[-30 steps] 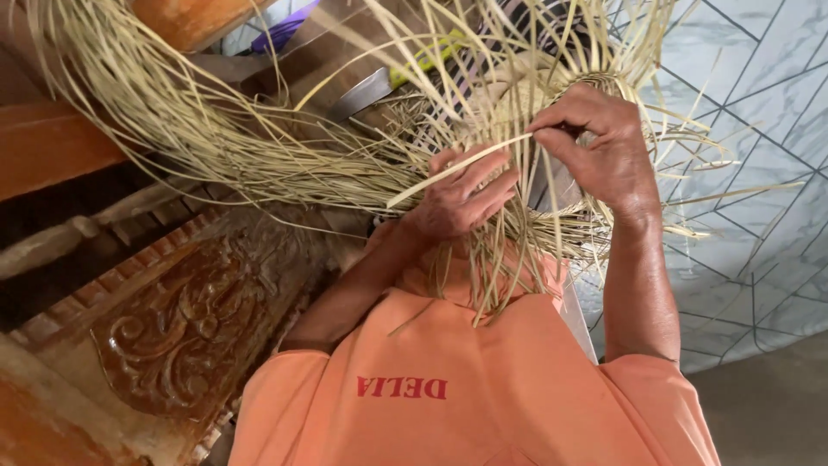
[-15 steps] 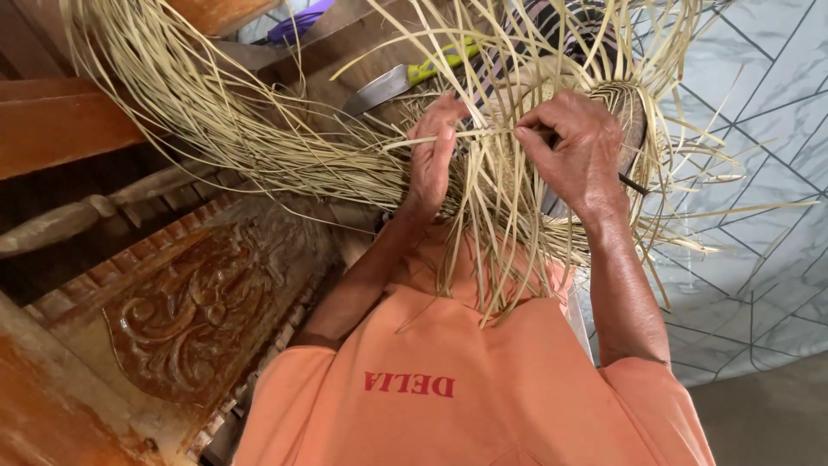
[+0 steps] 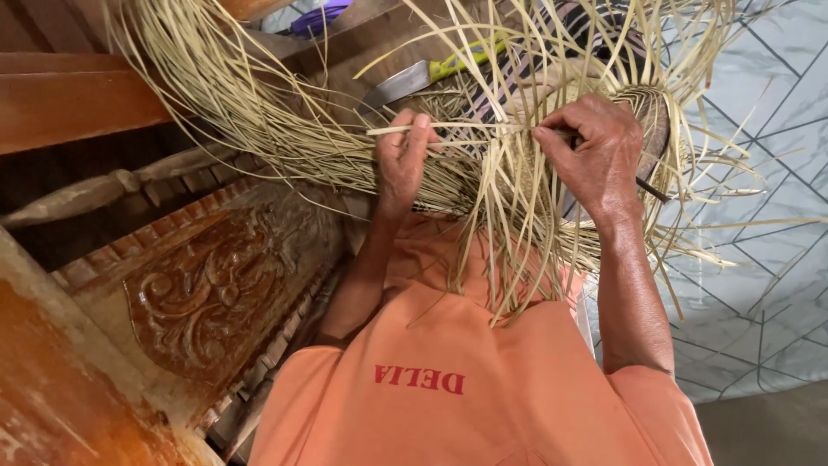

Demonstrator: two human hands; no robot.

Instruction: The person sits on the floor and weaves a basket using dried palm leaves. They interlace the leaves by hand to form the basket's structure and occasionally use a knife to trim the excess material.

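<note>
Straw strip (image 3: pixel 457 129) is pinched level between both hands, above the lap: left hand (image 3: pixel 404 160) is curled shut on its end, right hand (image 3: pixel 595 155) is closed on it beside the half-woven basket (image 3: pixel 655 112).

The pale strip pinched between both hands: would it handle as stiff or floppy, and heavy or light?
The strip spans straight between the left hand and right hand, so it probably holds some stiffness. Loose strands like it droop and curve, so it likely bends easily. It looks thin, so probably very light.
</note>
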